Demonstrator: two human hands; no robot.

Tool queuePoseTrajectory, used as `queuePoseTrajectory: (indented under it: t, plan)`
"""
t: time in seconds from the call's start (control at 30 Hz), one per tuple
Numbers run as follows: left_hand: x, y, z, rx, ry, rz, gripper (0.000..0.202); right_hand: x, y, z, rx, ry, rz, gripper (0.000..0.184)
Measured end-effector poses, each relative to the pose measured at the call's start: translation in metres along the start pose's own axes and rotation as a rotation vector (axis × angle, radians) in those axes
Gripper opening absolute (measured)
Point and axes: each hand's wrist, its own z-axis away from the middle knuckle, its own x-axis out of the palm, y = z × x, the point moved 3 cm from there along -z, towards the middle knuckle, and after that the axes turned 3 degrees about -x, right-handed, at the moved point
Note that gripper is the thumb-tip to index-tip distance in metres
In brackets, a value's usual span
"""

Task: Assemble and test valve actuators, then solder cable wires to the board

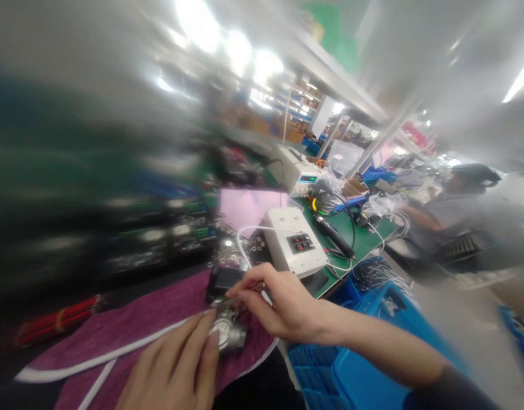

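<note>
A silver-grey metal housing [231, 335] with a round fitting lies on a purple cloth [155, 315] with white edging. My left hand [180, 359] is closed on its near left side, the fingertips pressed against the metal. Just above the housing, my right hand [281, 299] has thumb and forefinger pinched together; whatever sits between them is too small to make out. A black box-shaped part [226, 281] is right beside those fingertips, behind the housing. From near my right hand a white cable [243, 250] curves up toward a pale control box.
The pale control box [292, 239] with red and black terminals stands beyond my right hand. Behind it are a meter [302, 176] with a green display and a black cylindrical tool [335, 236]. Blue bins [364, 364] sit below right. Red-black wires [59, 320] lie left. A person [458, 216] sits far right.
</note>
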Motion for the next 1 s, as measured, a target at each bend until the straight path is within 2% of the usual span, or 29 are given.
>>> queuePoseTrajectory:
  t: [0.1, 0.23, 0.33, 0.4, 0.57, 0.67, 0.73, 0.83, 0.93, 1.0]
  plan:
    - [-0.006, 0.007, -0.003, -0.03, -0.081, -0.005, 0.035, -0.004, -0.013, -0.01, -0.09, -0.012, 0.17, 0.012]
    - [-0.013, 0.02, -0.006, -0.094, -0.095, -0.018, 0.035, -0.003, -0.029, -0.038, -0.212, -0.204, 0.307, 0.015]
    - [-0.017, 0.027, -0.01, -0.12, -0.072, -0.043, 0.034, 0.006, -0.032, -0.062, -0.283, -0.331, 0.377, 0.024]
    - [-0.018, 0.031, -0.013, -0.103, -0.101, -0.051, 0.034, 0.014, -0.033, -0.078, -0.301, -0.416, 0.439, 0.03]
    - [-0.021, 0.034, -0.016, -0.039, -0.208, -0.098, 0.057, 0.022, -0.035, -0.099, -0.337, -0.54, 0.452, 0.031]
    - [-0.021, 0.034, -0.012, 0.022, -0.218, -0.141, 0.054, 0.015, -0.032, -0.089, -0.275, -0.491, 0.402, 0.025]
    - [-0.021, 0.032, -0.008, 0.062, -0.202, -0.154, 0.049, 0.01, -0.027, -0.072, -0.197, -0.402, 0.372, 0.018]
    - [-0.02, 0.027, -0.003, 0.086, -0.183, -0.125, 0.05, 0.01, -0.01, -0.033, -0.066, -0.161, 0.285, 0.01]
    - [-0.018, 0.023, 0.0, 0.089, -0.187, -0.086, 0.052, 0.017, 0.014, 0.009, 0.097, 0.104, 0.063, 0.013]
    - [-0.018, 0.022, 0.0, 0.083, -0.186, -0.071, 0.053, 0.022, 0.024, 0.027, 0.179, 0.193, -0.059, 0.017]
